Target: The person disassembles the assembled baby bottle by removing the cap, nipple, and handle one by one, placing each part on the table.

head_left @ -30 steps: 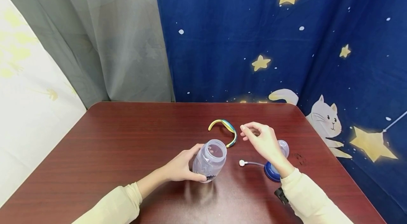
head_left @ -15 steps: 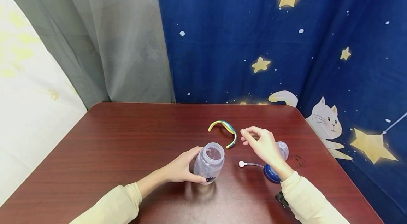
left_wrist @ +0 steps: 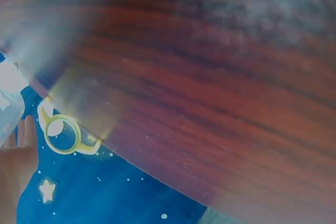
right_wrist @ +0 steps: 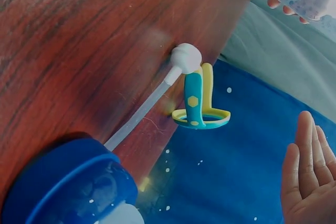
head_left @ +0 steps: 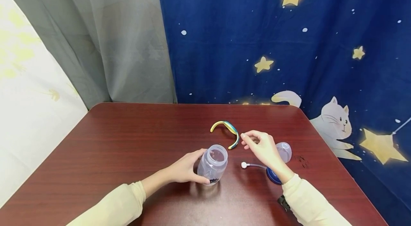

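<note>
My left hand [head_left: 183, 168] grips the side of a clear, lidless baby bottle [head_left: 213, 169], thumb at the front. The bottle tilts slightly, its open mouth upward. My right hand [head_left: 260, 147] hovers to its right with fingers relaxed and nothing visible in them. Below that wrist lies a blue bottle collar [head_left: 273, 176], partly hidden by the forearm, with a clear dome cover [head_left: 285, 152] beside it. A straw [right_wrist: 139, 111] runs from the collar to a white weighted end [head_left: 244, 165]. Beyond the bottle lies a yellow and teal bottle handle [head_left: 238, 137].
Everything is on a reddish-brown wooden table [head_left: 144, 133]. A grey curtain [head_left: 128, 40] and a blue starry curtain [head_left: 224, 40] hang behind its far edge. A dark band [head_left: 283, 203] shows at the right wrist.
My right hand has come slightly down and left. The bottle has shifted very little in my left hand. The collar, straw and handle have stayed in place.
</note>
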{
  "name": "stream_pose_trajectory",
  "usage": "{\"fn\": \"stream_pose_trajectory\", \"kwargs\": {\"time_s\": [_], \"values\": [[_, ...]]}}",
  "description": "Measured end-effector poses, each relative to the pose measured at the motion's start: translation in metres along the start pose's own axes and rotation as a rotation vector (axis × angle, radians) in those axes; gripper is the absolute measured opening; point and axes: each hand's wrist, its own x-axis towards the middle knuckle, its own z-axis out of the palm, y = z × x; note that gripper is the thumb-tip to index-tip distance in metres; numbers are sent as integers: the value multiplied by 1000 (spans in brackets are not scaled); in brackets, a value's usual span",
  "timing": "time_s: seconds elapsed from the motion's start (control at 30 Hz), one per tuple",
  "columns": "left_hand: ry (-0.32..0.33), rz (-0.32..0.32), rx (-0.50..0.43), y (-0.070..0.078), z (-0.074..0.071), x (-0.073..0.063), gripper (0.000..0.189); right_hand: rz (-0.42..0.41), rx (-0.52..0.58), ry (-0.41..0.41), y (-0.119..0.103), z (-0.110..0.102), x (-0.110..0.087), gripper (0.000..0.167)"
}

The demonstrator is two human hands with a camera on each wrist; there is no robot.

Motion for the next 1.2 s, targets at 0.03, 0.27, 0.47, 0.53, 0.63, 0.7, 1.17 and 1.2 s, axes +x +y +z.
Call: {"fn": "stream_pose_trajectory", "kwargs": {"time_s": [0.03,0.27,0.47,0.53,0.63,0.7,1.17,1.2], "values": [[-4,-4,-3,-1,1,0,70,-3,-2,0,1,0,0,29],[-24,-11,-51,-25,10,3,73,18,-15,-8,3,1,0,28],[-59,-49,-130,-45,16,5,76,25,-23,-11,7,2,0,25],[-68,-50,-139,-46,17,6,75,30,-22,-13,8,2,-1,25],[-72,-54,-127,-48,17,7,74,33,-18,-19,9,3,-2,26],[-74,-59,-122,-49,18,7,73,39,-13,-20,9,4,-3,24],[-66,-64,-161,-60,21,11,69,49,-14,-10,13,5,-2,21],[-67,-66,-163,-60,21,11,69,50,-15,-10,13,5,-2,20]]}}
